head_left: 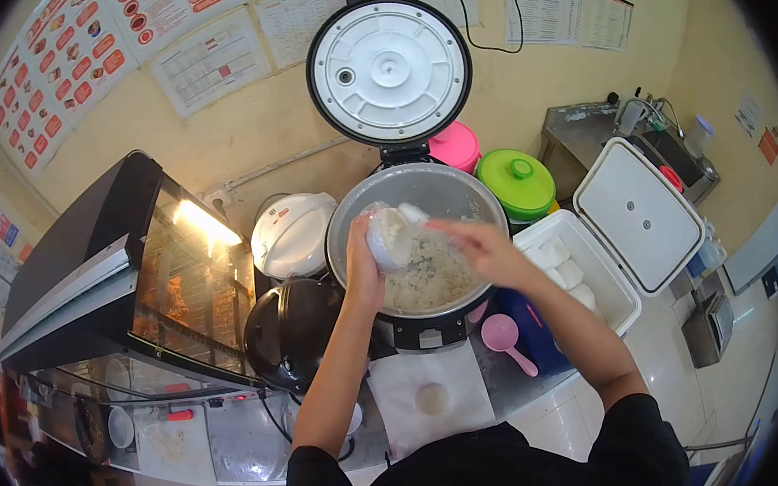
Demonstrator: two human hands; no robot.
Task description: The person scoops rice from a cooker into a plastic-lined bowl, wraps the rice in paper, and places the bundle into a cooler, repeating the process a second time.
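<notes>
Over a large round cooker pot (357, 190) with its lid (390, 72) raised, my left hand (363, 268) is wrapped round a whitish bowl (391, 243) with rice in it. The bowl is tilted, its opening toward the right. My right hand (487, 251) is closed on the handle of a white spoon or paddle (412, 213), whose head is beside the bowl's rim; it is slightly blurred. Cooked rice (434, 281) lies in the pot below both hands.
Left are a lit display case (189, 288), a white-lidded pot (291, 233) and a black appliance (291, 335). Right are a green-lidded container (518, 183), an open white cool box (621, 301) holding white packets and a pink ladle (501, 333). White paper (395, 418) lies in front.
</notes>
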